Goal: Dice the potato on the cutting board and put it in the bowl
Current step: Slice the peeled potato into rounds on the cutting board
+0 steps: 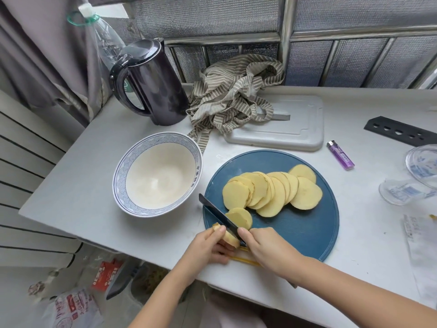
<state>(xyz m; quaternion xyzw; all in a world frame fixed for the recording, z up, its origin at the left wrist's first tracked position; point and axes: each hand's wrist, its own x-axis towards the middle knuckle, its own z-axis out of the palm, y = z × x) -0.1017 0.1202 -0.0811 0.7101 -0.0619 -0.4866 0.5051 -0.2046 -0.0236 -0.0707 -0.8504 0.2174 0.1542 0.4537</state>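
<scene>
A round blue cutting board [295, 230] lies on the white table. Several round potato slices [272, 191] overlap across its middle, and one more slice [241, 217] leans beside the knife. My left hand [208, 247] pinches the remaining potato end [228, 236] at the board's near-left edge. My right hand [267, 249] grips the handle of a black-bladed knife [217, 215], whose blade cuts down between the potato end and the loose slice. An empty white bowl [157, 174] with a blue patterned rim stands left of the board.
A black kettle [151, 84] stands at the back left, a striped cloth [234, 98] lies over a grey board [295, 129] behind. A purple lighter [340, 155], a black perforated strip [402, 131] and clear plastic packaging [411, 181] sit to the right. Yellow chopsticks [246, 260] lie at the near edge.
</scene>
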